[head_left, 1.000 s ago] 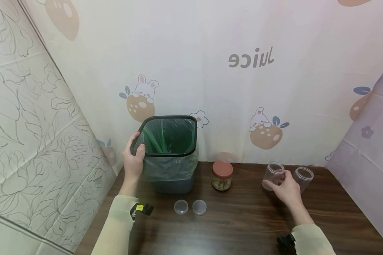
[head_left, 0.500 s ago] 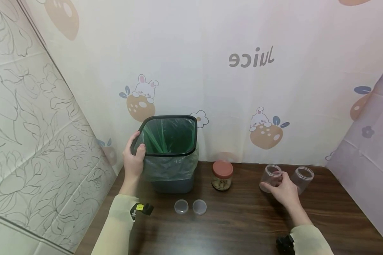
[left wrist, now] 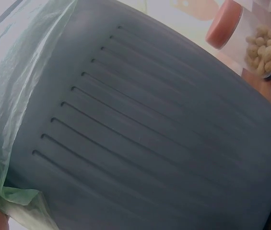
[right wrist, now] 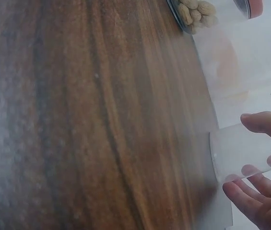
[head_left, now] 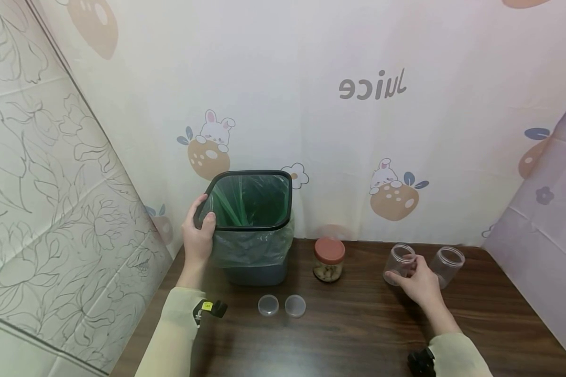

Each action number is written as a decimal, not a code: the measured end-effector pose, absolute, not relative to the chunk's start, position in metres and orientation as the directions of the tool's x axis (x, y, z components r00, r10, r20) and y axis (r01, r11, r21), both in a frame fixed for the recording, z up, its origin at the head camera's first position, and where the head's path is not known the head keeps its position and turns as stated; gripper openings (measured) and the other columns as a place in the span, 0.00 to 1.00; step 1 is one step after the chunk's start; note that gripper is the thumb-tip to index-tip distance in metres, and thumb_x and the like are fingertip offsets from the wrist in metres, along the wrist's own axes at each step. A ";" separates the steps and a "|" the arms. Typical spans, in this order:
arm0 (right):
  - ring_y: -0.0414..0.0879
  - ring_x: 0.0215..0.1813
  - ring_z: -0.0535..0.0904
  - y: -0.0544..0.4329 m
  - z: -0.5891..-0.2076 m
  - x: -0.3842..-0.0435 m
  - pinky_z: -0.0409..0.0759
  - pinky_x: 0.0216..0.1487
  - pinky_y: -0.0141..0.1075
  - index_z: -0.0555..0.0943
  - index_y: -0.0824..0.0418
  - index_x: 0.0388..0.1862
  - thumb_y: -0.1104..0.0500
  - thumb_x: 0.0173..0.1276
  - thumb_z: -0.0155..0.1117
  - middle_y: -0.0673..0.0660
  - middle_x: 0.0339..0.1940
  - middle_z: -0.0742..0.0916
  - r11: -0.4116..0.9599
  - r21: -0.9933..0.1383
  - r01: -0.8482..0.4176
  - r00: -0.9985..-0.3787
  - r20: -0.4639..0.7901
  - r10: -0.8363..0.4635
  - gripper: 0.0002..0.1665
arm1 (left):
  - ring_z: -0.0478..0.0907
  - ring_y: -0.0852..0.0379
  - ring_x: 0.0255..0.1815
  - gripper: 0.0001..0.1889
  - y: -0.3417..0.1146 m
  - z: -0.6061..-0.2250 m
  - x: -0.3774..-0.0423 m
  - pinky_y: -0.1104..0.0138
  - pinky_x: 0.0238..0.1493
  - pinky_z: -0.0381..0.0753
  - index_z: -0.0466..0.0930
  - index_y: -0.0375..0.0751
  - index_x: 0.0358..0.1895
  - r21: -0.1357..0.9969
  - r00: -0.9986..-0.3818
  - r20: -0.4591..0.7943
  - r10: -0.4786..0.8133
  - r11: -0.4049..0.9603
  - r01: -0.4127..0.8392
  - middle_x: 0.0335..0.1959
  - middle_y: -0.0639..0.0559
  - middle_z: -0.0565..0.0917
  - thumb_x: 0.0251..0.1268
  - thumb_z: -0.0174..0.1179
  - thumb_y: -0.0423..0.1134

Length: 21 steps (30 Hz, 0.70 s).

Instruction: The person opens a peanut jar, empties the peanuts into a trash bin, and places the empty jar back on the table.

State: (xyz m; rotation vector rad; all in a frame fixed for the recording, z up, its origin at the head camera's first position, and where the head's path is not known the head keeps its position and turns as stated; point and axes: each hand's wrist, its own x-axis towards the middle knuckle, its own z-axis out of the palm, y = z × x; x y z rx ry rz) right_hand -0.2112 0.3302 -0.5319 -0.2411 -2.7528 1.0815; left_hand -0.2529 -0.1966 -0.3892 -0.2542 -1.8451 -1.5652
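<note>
The left hand [head_left: 198, 242] grips the left front corner of a bin's black rim, thumb over the edge. This dark grey bin [head_left: 254, 276] stands upright with a translucent green bag [head_left: 252, 250] folded over its rim. In the left wrist view the bin's ribbed side [left wrist: 149, 124] fills most of the picture. At the right, the right hand [head_left: 423, 283] holds a clear, lidless plastic jar [head_left: 398, 267], which stands upright on the table. The right wrist view shows the thumb at one side of this jar and the fingers round the other. A second clear jar [head_left: 446, 267] stands just behind the right hand.
A jar with a pink lid [head_left: 329, 251], with peanuts in their shells inside, stands between the bin and the clear jars. Two round clear lids [head_left: 268, 305] lie in front of the bin on the dark wooden table [head_left: 358, 335]. A printed curtain [head_left: 330, 131] hangs behind.
The right hand and its clear jar have shifted slightly left and toward the person, then nearly stopped. The left hand and the bin have stayed put.
</note>
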 end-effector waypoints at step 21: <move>0.76 0.61 0.82 0.331 -0.529 -0.211 0.83 0.55 0.64 0.65 0.73 0.73 0.45 0.70 0.80 0.77 0.61 0.83 0.750 -0.657 0.078 -0.974 0.112 0.199 0.50 | 0.73 0.35 0.77 0.31 -0.196 -0.387 -0.252 0.39 0.76 0.66 0.76 0.26 0.74 0.796 -0.745 0.605 -0.282 0.249 0.552 0.74 0.31 0.79 0.71 0.57 0.41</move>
